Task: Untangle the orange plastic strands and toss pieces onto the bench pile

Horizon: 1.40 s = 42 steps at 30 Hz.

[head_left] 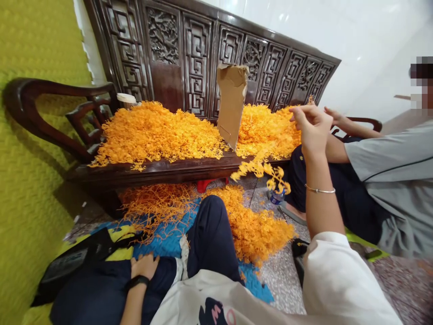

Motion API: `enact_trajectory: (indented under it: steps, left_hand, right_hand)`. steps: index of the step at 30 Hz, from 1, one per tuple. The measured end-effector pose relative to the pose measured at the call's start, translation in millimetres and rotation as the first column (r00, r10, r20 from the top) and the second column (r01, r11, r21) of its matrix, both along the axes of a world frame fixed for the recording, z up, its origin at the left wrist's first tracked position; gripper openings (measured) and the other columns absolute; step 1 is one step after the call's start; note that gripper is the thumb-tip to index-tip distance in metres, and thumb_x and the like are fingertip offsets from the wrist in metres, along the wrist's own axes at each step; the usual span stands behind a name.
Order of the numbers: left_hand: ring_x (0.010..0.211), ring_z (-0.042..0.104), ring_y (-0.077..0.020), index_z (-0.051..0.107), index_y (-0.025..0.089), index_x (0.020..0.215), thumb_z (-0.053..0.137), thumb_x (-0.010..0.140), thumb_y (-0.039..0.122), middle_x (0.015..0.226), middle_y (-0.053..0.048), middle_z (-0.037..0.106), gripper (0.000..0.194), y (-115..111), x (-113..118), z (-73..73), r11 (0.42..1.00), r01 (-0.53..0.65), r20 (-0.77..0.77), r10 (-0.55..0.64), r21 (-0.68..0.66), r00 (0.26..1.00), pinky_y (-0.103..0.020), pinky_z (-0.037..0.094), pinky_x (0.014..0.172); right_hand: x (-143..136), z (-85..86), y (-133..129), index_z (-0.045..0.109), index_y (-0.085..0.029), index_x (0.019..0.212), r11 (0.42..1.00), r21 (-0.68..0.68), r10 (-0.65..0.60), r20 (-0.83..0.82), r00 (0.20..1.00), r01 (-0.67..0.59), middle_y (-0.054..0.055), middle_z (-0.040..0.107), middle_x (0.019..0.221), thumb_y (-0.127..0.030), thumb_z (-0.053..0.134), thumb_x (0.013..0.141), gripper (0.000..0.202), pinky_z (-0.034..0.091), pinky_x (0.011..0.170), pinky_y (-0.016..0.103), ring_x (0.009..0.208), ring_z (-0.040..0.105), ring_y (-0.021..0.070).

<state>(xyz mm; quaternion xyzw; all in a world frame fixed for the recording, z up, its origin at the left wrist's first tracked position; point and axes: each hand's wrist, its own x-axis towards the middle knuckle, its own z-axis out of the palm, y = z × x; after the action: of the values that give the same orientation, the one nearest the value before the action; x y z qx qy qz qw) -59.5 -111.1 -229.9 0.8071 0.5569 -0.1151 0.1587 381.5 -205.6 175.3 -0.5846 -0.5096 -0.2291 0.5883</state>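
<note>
My right hand (313, 126) is raised on the right with thumb and fingers pinched together. What they hold, if anything, I cannot make out. Below and left of it, a blurred orange strand with small curly pieces (260, 169) is in the air in front of the bench; no link to the hand shows. My left hand (145, 265), with a black band at the wrist, lies flat on my left thigh with its fingers spread. Heaps of small curly orange pieces (158, 133) cover the seat of the dark wooden bench (162, 169).
An upright cardboard piece (232, 106) divides the heaps. On the floor lie thin orange stems (158, 210) and another orange pile (257, 230), partly over a blue mat (162, 245). A black bag (76, 259) is at left. Another person (399, 180) sits close on the right.
</note>
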Motion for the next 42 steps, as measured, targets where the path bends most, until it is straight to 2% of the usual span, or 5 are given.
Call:
enact_trajectory:
  steps: [14,21,27,32,42]
  left_hand:
    - [0.122,0.050,-0.0211,0.054,0.022,0.125,0.037,0.087,0.039,0.130,-0.006,0.058,0.044,-13,31,60.3,0.988,-0.068,0.672,0.143,-0.136,0.726,-0.033,0.040,0.098]
    - [0.140,0.019,-0.0254,0.023,0.038,0.140,0.072,0.068,0.042,0.153,-0.003,0.024,0.087,-35,65,182.5,0.988,-0.138,0.937,0.011,-0.063,-0.349,-0.039,0.028,0.108]
    - [0.114,0.054,-0.0278,0.053,0.025,0.114,0.081,0.058,0.021,0.121,-0.007,0.060,0.063,-28,69,210.2,0.961,0.060,0.950,0.275,-0.269,-0.145,-0.042,0.039,0.100]
    - [0.110,0.054,-0.0250,0.058,0.024,0.102,0.079,0.058,0.025,0.111,-0.004,0.062,0.048,-27,75,190.9,0.901,-0.157,0.868,0.325,-0.405,-0.377,-0.037,0.046,0.090]
    - [0.105,0.056,-0.0200,0.053,0.025,0.102,0.078,0.061,0.020,0.107,-0.001,0.058,0.048,-29,85,191.0,0.891,-0.192,0.816,0.265,-0.411,-0.514,-0.032,0.047,0.087]
  right_hand:
    - [-68,-23.7,29,0.063,-0.022,0.100,0.765,0.163,0.643,-0.122,0.756,-0.624,0.005,0.062,0.097,-0.017,0.064,0.077,0.023,0.048,0.064,0.027,0.081,0.058,0.0129]
    - [-141,-48.0,55,0.067,-0.021,0.085,0.537,-0.038,0.764,-0.403,0.504,-0.843,0.002,0.065,0.093,-0.029,0.068,0.074,0.014,0.050,0.065,0.028,0.069,0.058,0.0105]
    - [-166,-78.8,83,0.066,-0.021,0.092,0.362,-0.057,0.752,-0.571,0.328,-0.930,0.004,0.067,0.097,-0.034,0.069,0.072,0.024,0.053,0.077,0.034,0.074,0.063,0.0132]
    - [-173,-107.9,89,0.034,-0.035,0.135,0.271,-0.055,0.797,-0.546,0.256,-0.961,0.006,0.039,0.142,-0.033,0.070,0.072,0.072,0.050,0.091,0.038,0.109,0.057,0.0212]
    - [-177,-175.3,94,0.037,-0.020,0.127,0.402,-0.417,0.395,-0.724,0.565,-0.815,0.014,0.053,0.119,-0.048,0.080,0.051,0.091,0.048,0.086,0.041,0.102,0.057,0.0228]
